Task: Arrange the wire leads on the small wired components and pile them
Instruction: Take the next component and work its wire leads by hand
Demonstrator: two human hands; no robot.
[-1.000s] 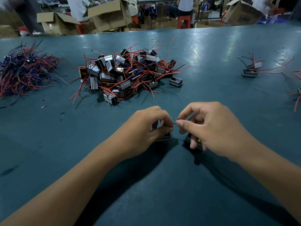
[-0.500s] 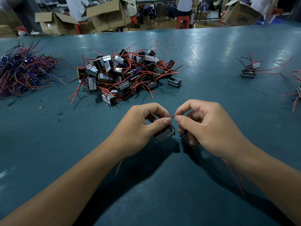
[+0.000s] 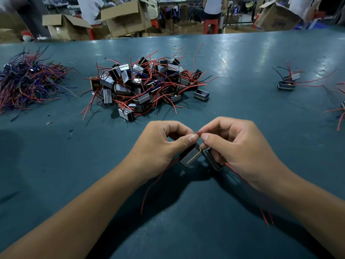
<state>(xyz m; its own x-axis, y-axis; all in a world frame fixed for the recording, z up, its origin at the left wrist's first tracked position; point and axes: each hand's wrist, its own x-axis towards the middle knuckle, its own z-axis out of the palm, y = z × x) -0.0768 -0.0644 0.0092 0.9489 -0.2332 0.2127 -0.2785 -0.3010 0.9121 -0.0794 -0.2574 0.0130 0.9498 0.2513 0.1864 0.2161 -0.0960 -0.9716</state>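
Note:
My left hand (image 3: 158, 146) holds a small grey box-shaped component (image 3: 190, 156) above the table, thumb and forefinger pinching a red wire tip (image 3: 199, 134). My right hand (image 3: 237, 146) holds a second component (image 3: 212, 159) low in its curled fingers and pinches the same wire tip from the right. Red leads (image 3: 149, 187) trail down under both wrists. A big pile of the same components with red leads (image 3: 145, 86) lies beyond my hands. One bare component (image 3: 201, 95) sits at the pile's right edge.
The teal table (image 3: 186, 230) carries a heap of purple and red wires (image 3: 28, 81) at the far left and a few wired components (image 3: 287, 81) at the far right. Cardboard boxes (image 3: 123, 17) and people stand behind the table.
Both hands have lifted the two components off the table and tilted them up. The red leads now hang free beneath my wrists.

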